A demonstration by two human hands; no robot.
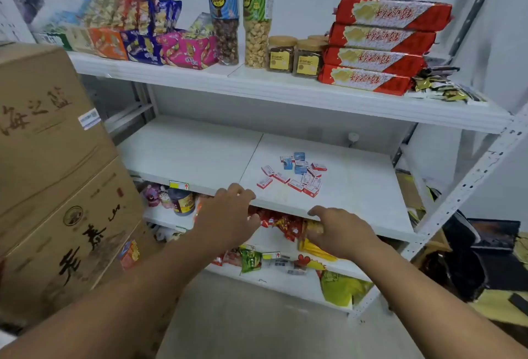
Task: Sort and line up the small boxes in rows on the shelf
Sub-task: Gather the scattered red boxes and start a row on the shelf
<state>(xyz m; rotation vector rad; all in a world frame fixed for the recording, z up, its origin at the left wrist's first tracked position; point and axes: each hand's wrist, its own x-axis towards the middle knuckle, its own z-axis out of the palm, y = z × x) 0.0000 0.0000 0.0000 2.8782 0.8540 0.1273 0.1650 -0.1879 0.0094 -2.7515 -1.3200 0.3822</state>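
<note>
Several small red-and-white boxes (295, 184) and a few small blue ones (298, 163) lie in a loose heap on the white middle shelf (194, 153), right of its centre seam. My left hand (228, 210) hovers at the shelf's front edge, left of the heap, fingers curled and apart, holding nothing. Lower and to the right, my right hand (340, 230) is below the front edge with fingers spread and empty. Neither hand touches the boxes.
The upper shelf (257, 84) carries snack packs, two tall jars (224, 16), short jars and stacked red packets (383, 44). Stacked cardboard cartons (54, 173) stand close on the left. Lower shelves hold snack bags (285, 224). A shelf upright (468, 181) rises on the right.
</note>
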